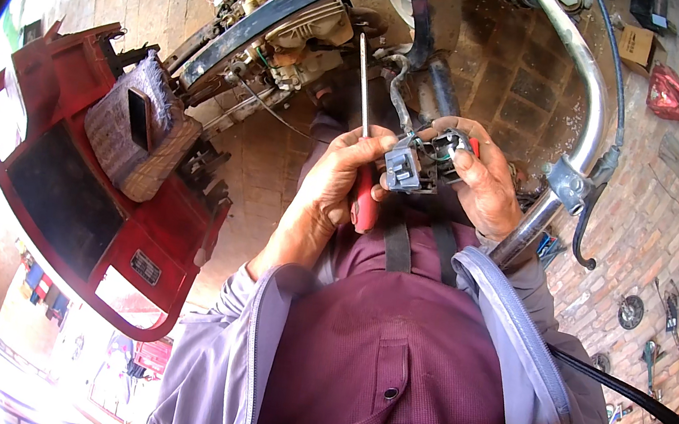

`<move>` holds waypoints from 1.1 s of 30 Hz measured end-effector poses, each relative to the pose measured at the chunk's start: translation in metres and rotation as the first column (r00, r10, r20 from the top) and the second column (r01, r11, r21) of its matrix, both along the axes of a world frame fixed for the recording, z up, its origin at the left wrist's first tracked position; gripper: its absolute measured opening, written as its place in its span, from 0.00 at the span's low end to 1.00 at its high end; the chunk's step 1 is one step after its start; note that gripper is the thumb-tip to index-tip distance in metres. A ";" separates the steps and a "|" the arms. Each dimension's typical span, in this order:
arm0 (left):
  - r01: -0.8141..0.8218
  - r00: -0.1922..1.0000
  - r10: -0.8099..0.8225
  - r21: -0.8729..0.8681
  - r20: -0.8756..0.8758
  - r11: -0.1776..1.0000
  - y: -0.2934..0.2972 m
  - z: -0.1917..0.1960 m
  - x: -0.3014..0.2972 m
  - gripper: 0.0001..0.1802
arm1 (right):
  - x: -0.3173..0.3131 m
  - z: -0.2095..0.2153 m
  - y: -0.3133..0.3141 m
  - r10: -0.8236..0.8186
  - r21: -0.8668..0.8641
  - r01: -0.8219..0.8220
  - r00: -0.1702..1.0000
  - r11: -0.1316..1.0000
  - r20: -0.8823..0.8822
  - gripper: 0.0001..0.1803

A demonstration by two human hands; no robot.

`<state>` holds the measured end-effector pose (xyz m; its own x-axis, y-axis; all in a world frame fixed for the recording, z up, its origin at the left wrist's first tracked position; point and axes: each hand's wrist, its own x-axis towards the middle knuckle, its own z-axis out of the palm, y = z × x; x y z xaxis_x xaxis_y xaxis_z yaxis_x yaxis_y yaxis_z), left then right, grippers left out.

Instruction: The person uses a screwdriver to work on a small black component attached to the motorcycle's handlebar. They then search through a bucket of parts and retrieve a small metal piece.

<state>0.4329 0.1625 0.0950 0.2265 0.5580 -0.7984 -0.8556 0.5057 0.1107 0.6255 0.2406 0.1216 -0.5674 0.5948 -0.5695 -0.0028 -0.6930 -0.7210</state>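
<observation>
My left hand (328, 180) is closed around a screwdriver (365, 205) with a red handle, its long shaft slanting up and away. The thumb and fingers of that hand also reach the grey-black handlebar switch housing (405, 167). My right hand (488, 190) grips the other side of the housing, where its inner parts lie exposed. From the housing a sleeved bundle of wires (398, 90) runs up toward the frame. Something small and red shows by the right fingers; I cannot make out what it is. Beside my right hand passes the chrome handlebar (587, 69).
A clamp with a brake lever (587, 225) sits on the handlebar. Ahead lies a dark metal frame (247, 34) with an engine. At left stands a red body panel (149, 237), bearing a cloth and a phone (139, 120). Tools (651, 356) are scattered on the brick floor at right.
</observation>
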 end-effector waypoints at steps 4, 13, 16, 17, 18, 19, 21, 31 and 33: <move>0.002 0.998 -0.003 0.005 0.061 1.000 0.007 0.002 0.001 0.10 | 0.010 0.001 0.000 -0.095 -0.067 0.086 0.983 0.994 -0.159 0.29; 0.256 0.957 -0.276 0.194 0.086 0.947 0.034 0.011 0.011 0.11 | 0.037 0.010 -0.028 -0.483 -0.239 0.425 0.819 0.873 -0.308 0.27; 0.327 0.935 -0.351 0.254 0.054 0.910 0.049 0.019 0.013 0.11 | 0.035 0.021 -0.032 -0.590 -0.211 0.551 0.764 0.807 -0.260 0.25; 0.344 0.928 -0.370 0.275 0.049 0.898 0.052 0.021 0.014 0.11 | 0.033 0.028 -0.031 -0.577 -0.121 0.566 0.778 0.816 -0.248 0.25; 0.358 0.921 -0.387 0.295 0.042 0.886 0.055 0.025 0.014 0.11 | 0.032 0.033 -0.032 -0.582 -0.113 0.574 0.772 0.811 -0.254 0.25; 0.369 0.918 -0.395 0.292 0.032 0.882 0.059 0.031 0.015 0.10 | 0.032 0.036 -0.033 -0.605 -0.116 0.601 0.741 0.791 -0.290 0.26; 0.406 0.904 -0.428 0.312 0.005 0.859 0.066 0.040 0.015 0.11 | 0.035 0.041 -0.034 -0.620 -0.111 0.619 0.723 0.777 -0.304 0.27; 0.444 0.896 -0.416 0.321 -0.155 0.837 0.080 0.068 0.019 0.09 | 0.036 0.061 -0.028 -0.602 0.292 0.572 0.798 0.766 0.016 0.28; 0.451 0.892 -0.405 0.310 -0.203 0.837 0.079 0.072 0.021 0.08 | 0.029 0.070 -0.024 -0.545 0.312 0.507 0.837 0.803 0.043 0.31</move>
<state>0.4535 0.2414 0.1665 0.4185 0.6690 -0.6143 -0.5299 0.7291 0.4331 0.6543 0.2170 0.1920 -0.0565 0.9234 -0.3796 -0.2062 -0.3828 -0.9005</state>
